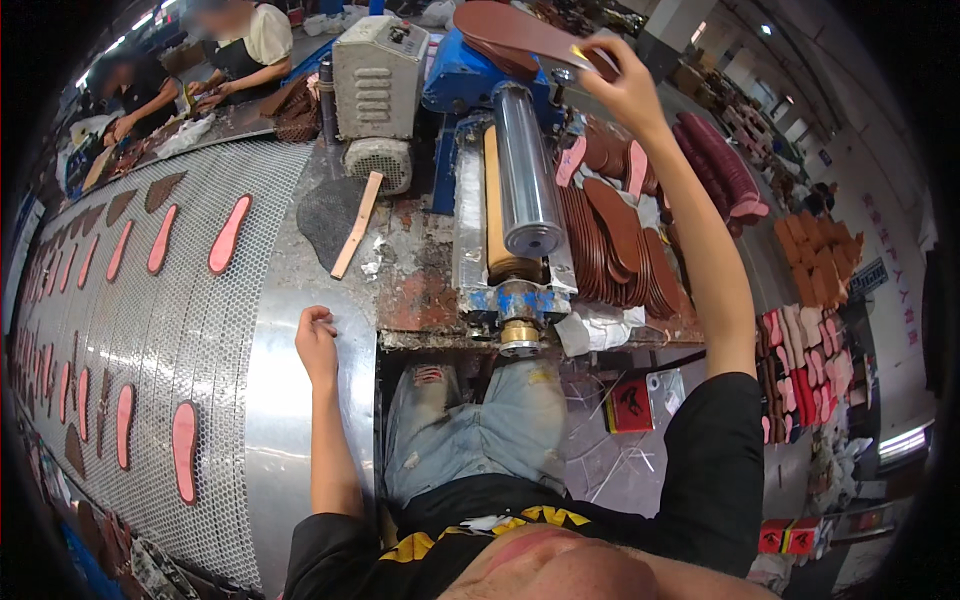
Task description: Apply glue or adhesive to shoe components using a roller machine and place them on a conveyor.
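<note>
My right hand (620, 85) is raised to the back right, its fingers closed on the end of a brown shoe insole (515, 32). More brown insole shapes lie just under that insole, on top of a blue machine housing (460, 72). A shiny metal roller (525, 170) runs toward me from the housing, with a strip of yellowish material beside it. My left hand (317, 338) rests by the smooth metal plate (300, 400), fingers curled and nothing visible in them. To the roller's right stand rows of brown insoles (600, 240).
A mesh conveyor (170, 360) at left carries several pink insoles (185, 452). A grey motor box (375, 80), a dark sheet (330, 225) and a wooden strip (356, 225) are on the bench. Two people work at the far left. Stacked insoles (800, 360) stand at right.
</note>
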Motion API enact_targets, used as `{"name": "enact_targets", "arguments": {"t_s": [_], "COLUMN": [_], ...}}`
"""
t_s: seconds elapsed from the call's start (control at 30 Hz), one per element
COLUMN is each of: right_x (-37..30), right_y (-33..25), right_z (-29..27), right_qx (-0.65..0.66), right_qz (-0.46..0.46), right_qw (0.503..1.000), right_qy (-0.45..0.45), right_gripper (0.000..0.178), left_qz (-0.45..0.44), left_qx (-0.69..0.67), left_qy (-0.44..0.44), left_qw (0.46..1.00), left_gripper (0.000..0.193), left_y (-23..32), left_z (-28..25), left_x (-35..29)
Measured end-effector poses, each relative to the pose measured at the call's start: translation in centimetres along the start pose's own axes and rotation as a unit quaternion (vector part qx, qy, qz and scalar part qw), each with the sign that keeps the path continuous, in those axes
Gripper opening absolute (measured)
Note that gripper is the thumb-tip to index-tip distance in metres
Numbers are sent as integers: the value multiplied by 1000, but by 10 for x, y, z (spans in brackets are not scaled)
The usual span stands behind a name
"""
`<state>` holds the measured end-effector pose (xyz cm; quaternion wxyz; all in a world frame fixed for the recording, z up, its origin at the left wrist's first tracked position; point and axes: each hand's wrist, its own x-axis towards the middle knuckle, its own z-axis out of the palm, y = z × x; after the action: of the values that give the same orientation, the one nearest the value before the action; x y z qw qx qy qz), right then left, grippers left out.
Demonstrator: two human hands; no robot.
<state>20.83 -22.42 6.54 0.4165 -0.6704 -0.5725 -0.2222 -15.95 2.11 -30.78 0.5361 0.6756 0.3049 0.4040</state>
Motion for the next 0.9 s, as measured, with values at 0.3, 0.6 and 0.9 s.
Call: {"name": "enact_targets", "arguments": {"t_s": [0.3,0.6,0.9], "right_x": [-186,-145,-38], "right_y": [-31,-22,46], "right_z": [-115,-16,25], "right_qx": [102,184,5], "right_qz": [194,105,105], "right_qw": [975,967,980], "right_qy": [-40,-139,167], "right_gripper": [44,41,26], "left_qz": [101,319,274], "left_qx": [-63,185,292], "left_qy": [-156,-551,-471], "left_qw": [981,749,786], "left_gripper": [31,88,72], "left_y": [158,287,267], "left_z": [18,106,54], "left_x": [52,126,142]}}
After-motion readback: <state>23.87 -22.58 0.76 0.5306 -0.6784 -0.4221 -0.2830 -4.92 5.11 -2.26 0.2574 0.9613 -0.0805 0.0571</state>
